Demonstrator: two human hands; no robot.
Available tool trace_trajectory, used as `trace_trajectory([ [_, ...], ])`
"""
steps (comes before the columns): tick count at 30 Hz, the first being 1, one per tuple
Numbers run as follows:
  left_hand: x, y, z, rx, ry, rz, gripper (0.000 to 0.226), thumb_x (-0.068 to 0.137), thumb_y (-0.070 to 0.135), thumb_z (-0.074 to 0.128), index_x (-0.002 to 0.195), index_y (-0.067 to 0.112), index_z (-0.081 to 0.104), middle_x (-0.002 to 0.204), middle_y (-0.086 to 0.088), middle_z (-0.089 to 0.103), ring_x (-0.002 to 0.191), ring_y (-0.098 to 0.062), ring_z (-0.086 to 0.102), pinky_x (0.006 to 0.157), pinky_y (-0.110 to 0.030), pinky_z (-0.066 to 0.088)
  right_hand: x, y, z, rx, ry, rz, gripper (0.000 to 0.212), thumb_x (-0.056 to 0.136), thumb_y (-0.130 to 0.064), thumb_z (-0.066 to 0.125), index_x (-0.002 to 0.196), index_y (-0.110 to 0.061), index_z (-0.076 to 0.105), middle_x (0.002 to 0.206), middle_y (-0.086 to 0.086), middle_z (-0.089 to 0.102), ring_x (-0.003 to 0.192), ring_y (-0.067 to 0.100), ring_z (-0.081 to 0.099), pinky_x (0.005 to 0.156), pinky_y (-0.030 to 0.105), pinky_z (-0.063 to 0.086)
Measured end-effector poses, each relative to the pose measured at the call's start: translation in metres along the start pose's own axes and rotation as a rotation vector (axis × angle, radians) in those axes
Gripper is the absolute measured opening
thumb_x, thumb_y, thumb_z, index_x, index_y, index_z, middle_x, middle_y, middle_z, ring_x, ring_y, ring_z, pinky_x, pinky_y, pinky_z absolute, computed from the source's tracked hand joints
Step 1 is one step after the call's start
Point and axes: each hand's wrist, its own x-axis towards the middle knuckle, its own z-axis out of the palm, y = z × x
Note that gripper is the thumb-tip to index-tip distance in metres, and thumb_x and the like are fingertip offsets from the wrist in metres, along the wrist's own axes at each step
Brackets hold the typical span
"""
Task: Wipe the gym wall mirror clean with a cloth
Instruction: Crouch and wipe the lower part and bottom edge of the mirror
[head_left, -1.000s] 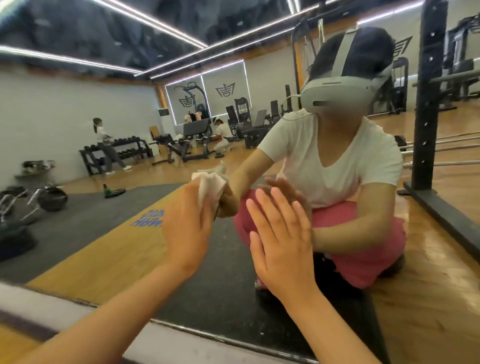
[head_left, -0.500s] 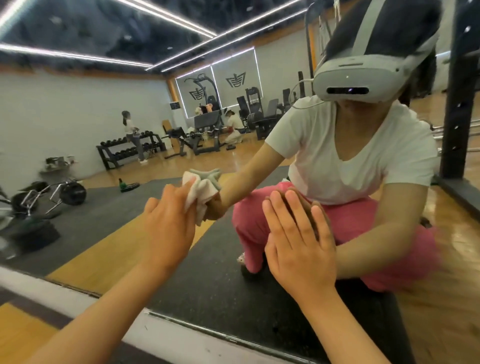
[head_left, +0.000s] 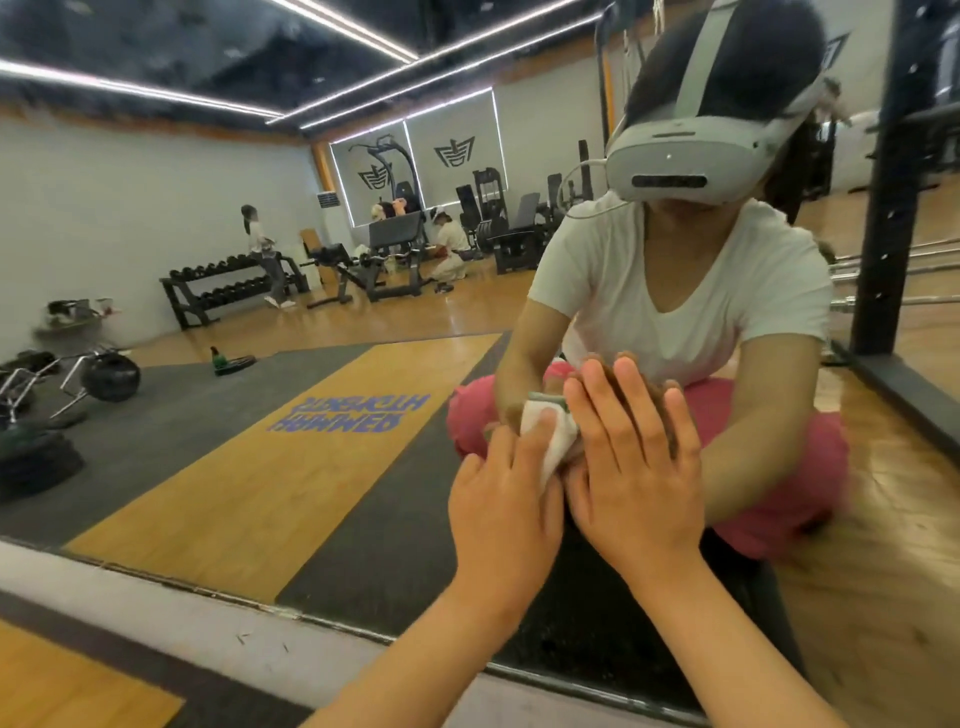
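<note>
- Pressing a white cloth (head_left: 553, 434) to the mirror (head_left: 311, 415), the left hand (head_left: 501, 501) grips it low on the glass.
- The cloth bunches out above and to the right of the left fingers (head_left: 540, 421), with one fingertip lying over it; the thumb is hidden.
- The right hand (head_left: 641, 470) lies flat on the glass just beside the cloth, its fingers straight, slightly spread and holding nothing.
- The cloth sits between the two hands.

White V-neck T-shirt (head_left: 675, 296), pink trousers (head_left: 784, 467), grey strapped headset (head_left: 675, 156)
</note>
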Motion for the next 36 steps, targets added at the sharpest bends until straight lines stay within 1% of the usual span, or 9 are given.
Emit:
trace_trajectory([
  [4, 0.006, -0.013, 0.004, 0.096, 0.162, 0.114, 0.039, 0.089, 0.025, 0.049, 0.127, 0.019, 0.046, 0.082, -0.006, 0.063, 0.053, -0.024, 0.052, 0.05, -0.032, 0.039, 0.001, 0.001, -0.001, -0.01, -0.011, 0.001, 0.047, 0.1, -0.021, 0.037, 0.146, -0.008, 0.039, 0.154, 0.006, 0.033, 0.144, 0.025, 0.028, 0.121, 0.044, 0.015],
  [7, 0.011, -0.029, 0.0, 0.12, 0.201, 0.145, 0.033, 0.096, 0.024, 0.042, 0.127, 0.018, 0.045, 0.084, -0.008, 0.066, 0.06, -0.025, 0.058, 0.053, -0.034, 0.045, 0.006, -0.001, -0.008, 0.069, -0.016, 0.046, 0.048, 0.093, -0.015, 0.047, 0.141, -0.01, 0.044, 0.148, 0.006, 0.038, 0.141, 0.025, 0.032, 0.117, 0.046, 0.022],
  [11, 0.018, -0.063, -0.019, 0.047, 0.232, -0.097, 0.039, 0.091, 0.027, 0.042, 0.13, 0.02, 0.043, 0.087, -0.009, 0.067, 0.063, -0.028, 0.055, 0.056, -0.035, 0.044, 0.038, -0.016, -0.02, 0.186, -0.007, 0.109, 0.038, 0.085, -0.014, 0.057, 0.122, -0.019, 0.05, 0.129, 0.002, 0.043, 0.126, 0.025, 0.038, 0.101, 0.045, 0.031],
  [14, 0.021, -0.102, -0.038, 0.001, 0.233, -0.286, 0.039, 0.092, 0.033, 0.039, 0.129, 0.021, 0.04, 0.088, -0.014, 0.067, 0.057, -0.036, 0.055, 0.056, -0.034, 0.039, 0.052, -0.046, -0.016, 0.213, -0.01, 0.009, 0.034, 0.085, -0.013, 0.055, 0.118, -0.017, 0.058, 0.127, 0.0, 0.047, 0.127, 0.023, 0.04, 0.106, 0.042, 0.027],
  [19, 0.016, -0.138, -0.049, -0.18, 0.26, -0.531, 0.053, 0.091, 0.049, 0.024, 0.128, 0.015, 0.042, 0.107, -0.017, 0.063, 0.083, -0.041, 0.061, 0.059, -0.035, 0.032, 0.051, -0.111, 0.012, 0.173, -0.091, -0.059, 0.039, 0.082, -0.012, 0.057, 0.12, -0.013, 0.068, 0.133, 0.005, 0.059, 0.134, 0.021, 0.041, 0.113, 0.044, 0.025],
  [22, 0.005, -0.135, -0.048, -0.236, 0.187, -0.412, 0.039, 0.095, 0.044, 0.031, 0.13, 0.028, 0.032, 0.114, -0.011, 0.065, 0.078, -0.034, 0.064, 0.057, -0.031, 0.035, 0.061, -0.131, 0.029, 0.172, -0.096, -0.045, 0.043, 0.086, -0.013, 0.053, 0.128, -0.014, 0.062, 0.139, 0.004, 0.055, 0.137, 0.02, 0.039, 0.115, 0.045, 0.024],
  [25, -0.004, -0.138, -0.041, -0.18, 0.032, -0.239, 0.037, 0.096, 0.035, 0.039, 0.131, 0.023, 0.043, 0.096, -0.011, 0.065, 0.05, -0.028, 0.059, 0.045, -0.024, 0.027, 0.073, -0.14, 0.042, 0.182, -0.046, 0.03, 0.042, 0.089, -0.015, 0.05, 0.13, -0.013, 0.06, 0.139, 0.001, 0.052, 0.136, 0.019, 0.039, 0.117, 0.042, 0.02],
  [30, 0.005, -0.174, -0.041, 0.044, 0.134, -0.013, 0.037, 0.095, 0.03, 0.043, 0.129, 0.017, 0.048, 0.087, -0.014, 0.065, 0.048, -0.027, 0.054, 0.042, -0.027, 0.029, 0.075, -0.156, 0.055, 0.139, 0.015, 0.134, 0.039, 0.088, -0.017, 0.052, 0.126, -0.016, 0.05, 0.136, 0.0, 0.043, 0.135, 0.022, 0.036, 0.119, 0.044, 0.019],
  [36, 0.02, -0.217, -0.067, -0.058, 0.199, -0.274, 0.042, 0.091, 0.03, 0.041, 0.132, 0.021, 0.038, 0.087, -0.015, 0.061, 0.049, -0.033, 0.053, 0.043, -0.029, 0.03, 0.08, -0.18, 0.055, 0.212, 0.016, 0.2, 0.033, 0.082, -0.01, 0.057, 0.115, -0.013, 0.064, 0.132, 0.005, 0.049, 0.136, 0.025, 0.036, 0.117, 0.048, 0.021],
])
